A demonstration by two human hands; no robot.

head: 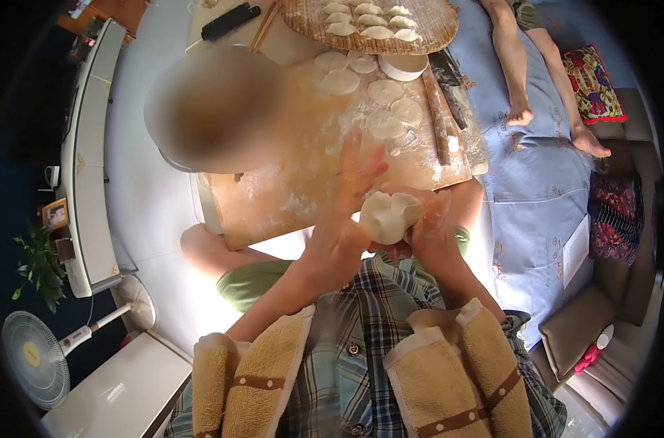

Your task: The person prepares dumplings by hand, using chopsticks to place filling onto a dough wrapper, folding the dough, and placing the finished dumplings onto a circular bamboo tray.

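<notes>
A pale dough wrapper, partly folded and dented, (388, 217) lies in my right hand (433, 222), close to my body below the board. My left hand (343, 219) has its fingers spread and blurred, with the base of the thumb at the wrapper's left edge. On the floured wooden board (272, 205) lie several flat round dough wrappers (385, 124), beside a white shallow dish (404, 67). Shaped dumplings (372, 20) stand in rows on a round woven tray (310, 37) at the far side. Whether filling is inside the held wrapper cannot be told.
A large round thing (214, 109), blurred out, covers the board's left. A wooden rolling pin (436, 117) lies at the right edge, chopsticks (263, 27) at the far left. Another person's bare legs (508, 55) rest on the blue-covered sofa (540, 219). A fan (36, 358) stands lower left.
</notes>
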